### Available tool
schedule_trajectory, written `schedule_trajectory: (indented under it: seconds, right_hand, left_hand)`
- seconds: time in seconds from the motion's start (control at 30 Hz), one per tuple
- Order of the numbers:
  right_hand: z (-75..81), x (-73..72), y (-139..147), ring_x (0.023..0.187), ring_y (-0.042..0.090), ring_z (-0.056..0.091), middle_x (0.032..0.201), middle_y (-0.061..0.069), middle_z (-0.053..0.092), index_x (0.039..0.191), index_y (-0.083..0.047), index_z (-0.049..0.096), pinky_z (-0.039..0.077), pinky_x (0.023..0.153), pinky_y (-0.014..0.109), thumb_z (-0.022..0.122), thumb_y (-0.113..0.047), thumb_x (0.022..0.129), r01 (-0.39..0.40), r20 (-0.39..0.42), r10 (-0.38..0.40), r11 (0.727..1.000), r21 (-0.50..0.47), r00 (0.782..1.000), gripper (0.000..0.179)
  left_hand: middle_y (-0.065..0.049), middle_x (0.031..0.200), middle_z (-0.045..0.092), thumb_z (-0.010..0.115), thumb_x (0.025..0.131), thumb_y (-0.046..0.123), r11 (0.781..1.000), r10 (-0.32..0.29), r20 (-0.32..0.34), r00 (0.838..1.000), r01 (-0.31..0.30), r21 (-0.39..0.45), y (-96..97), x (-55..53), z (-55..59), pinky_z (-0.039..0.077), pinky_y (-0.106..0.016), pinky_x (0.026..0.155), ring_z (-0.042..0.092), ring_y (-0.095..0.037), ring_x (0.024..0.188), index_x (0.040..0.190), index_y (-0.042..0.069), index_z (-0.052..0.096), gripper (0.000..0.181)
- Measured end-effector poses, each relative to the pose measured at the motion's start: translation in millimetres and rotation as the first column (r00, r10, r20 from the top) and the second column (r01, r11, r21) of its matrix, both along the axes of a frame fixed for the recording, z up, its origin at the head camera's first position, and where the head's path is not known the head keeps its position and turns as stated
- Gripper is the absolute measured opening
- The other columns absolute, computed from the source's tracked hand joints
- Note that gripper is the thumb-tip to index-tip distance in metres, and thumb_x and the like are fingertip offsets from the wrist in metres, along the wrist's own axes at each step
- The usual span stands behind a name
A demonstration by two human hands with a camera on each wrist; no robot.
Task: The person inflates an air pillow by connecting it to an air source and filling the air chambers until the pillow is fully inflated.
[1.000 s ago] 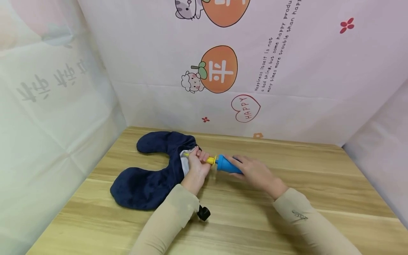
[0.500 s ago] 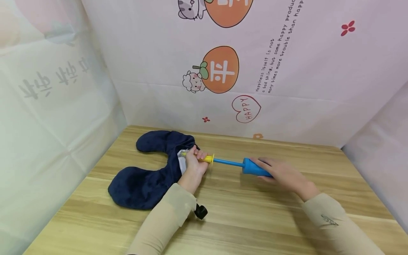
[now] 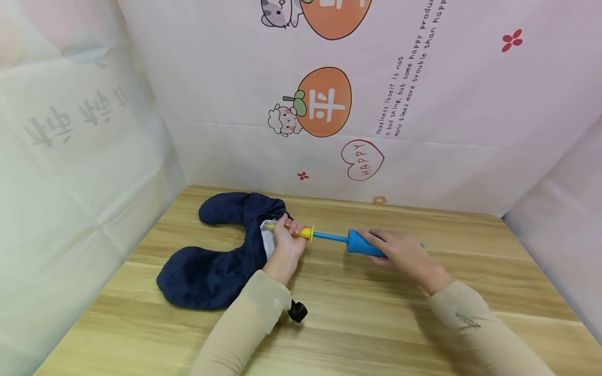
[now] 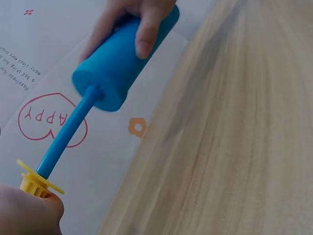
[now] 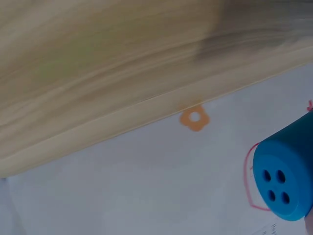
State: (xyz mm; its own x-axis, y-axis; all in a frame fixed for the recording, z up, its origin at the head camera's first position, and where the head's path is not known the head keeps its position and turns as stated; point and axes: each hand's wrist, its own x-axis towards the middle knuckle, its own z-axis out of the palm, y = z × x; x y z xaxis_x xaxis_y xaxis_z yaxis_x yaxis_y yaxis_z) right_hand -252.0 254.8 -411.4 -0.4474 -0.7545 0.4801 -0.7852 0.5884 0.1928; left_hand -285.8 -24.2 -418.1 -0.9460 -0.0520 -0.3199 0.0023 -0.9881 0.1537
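Note:
A navy plush U-shaped neck pillow [image 3: 202, 277] lies on the table at the left, its cover parted to show a white inner piece [image 3: 267, 240]. At that opening my left hand [image 3: 288, 248] grips the yellow nozzle end [image 3: 307, 233] of a hand air pump; the tip points into the white piece. My right hand [image 3: 405, 257] holds the pump's blue barrel [image 3: 363, 243]. A length of thin blue rod [image 3: 331, 237] shows between barrel and yellow flange, clearer in the left wrist view [image 4: 68, 132]. In the right wrist view, the barrel's end [image 5: 279, 181] has several holes.
The wooden table [image 3: 376, 324] meets a printed white cloth backdrop [image 3: 226, 156] behind, with more cloth at both sides. A small black piece [image 3: 298, 311] juts out by the left sleeve's cuff.
My right hand first drew the pump barrel to the right, baring the blue rod, then moved it slightly back left. My left hand has stayed at the pillow's opening.

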Motion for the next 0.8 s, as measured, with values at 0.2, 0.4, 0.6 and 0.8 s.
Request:
schedule_trajectory:
  seconds: [0.2, 0.4, 0.6, 0.8]
  right_hand:
    - [1.5, -1.9, -33.0, 0.092, 0.036, 0.073, 0.114, 0.021, 0.069, 0.146, -0.006, 0.054, 0.06, 0.076, 0.049, 0.091, -0.025, 0.078, 0.022, 0.019, -0.023, 1.0, 0.016, 1.0, 0.079]
    - [2.1, -4.3, -62.6, 0.096, 0.034, 0.072, 0.117, 0.019, 0.069, 0.147, -0.008, 0.055, 0.059, 0.081, 0.048, 0.09, -0.027, 0.08, 0.046, 0.047, -0.047, 0.999, 0.025, 0.998, 0.078]
    - [5.4, 0.0, -71.3, 0.095, 0.031, 0.072, 0.116, 0.017, 0.07, 0.147, -0.009, 0.056, 0.06, 0.08, 0.046, 0.09, -0.028, 0.081, 0.077, 0.074, -0.079, 0.997, 0.02, 0.994, 0.076]
    - [8.2, 0.2, -55.2, 0.099, 0.032, 0.071, 0.122, 0.017, 0.067, 0.153, -0.014, 0.047, 0.059, 0.081, 0.048, 0.088, -0.022, 0.083, 0.037, 0.089, -0.04, 0.999, 0.036, 0.995, 0.081]
  left_hand:
    - [0.004, 0.047, 0.031, 0.038, 0.111, 0.017, 1.0, -0.018, -0.01, 1.0, 0.018, -0.01, 3.6, 2.2, 0.0, 0.033, -0.025, 0.06, 0.031, -0.009, 0.04, 0.06, 0.014, 0.035, 0.052]
    - [0.005, 0.047, 0.032, 0.037, 0.111, 0.016, 1.0, -0.017, -0.014, 1.0, 0.017, 0.003, 8.2, 2.1, -2.0, 0.032, -0.023, 0.056, 0.03, -0.008, 0.04, 0.058, 0.015, 0.035, 0.053]
    - [0.004, 0.049, 0.031, 0.038, 0.111, 0.016, 0.999, -0.042, 0.015, 0.999, 0.042, -0.012, 8.1, -0.9, -2.2, 0.031, -0.023, 0.054, 0.03, -0.009, 0.04, 0.059, 0.014, 0.036, 0.053]
    - [0.004, 0.048, 0.03, 0.04, 0.111, 0.016, 0.999, -0.029, 0.039, 0.999, 0.028, 0.017, 0.7, -3.0, 1.1, 0.031, -0.023, 0.055, 0.03, -0.01, 0.04, 0.06, 0.013, 0.035, 0.052]
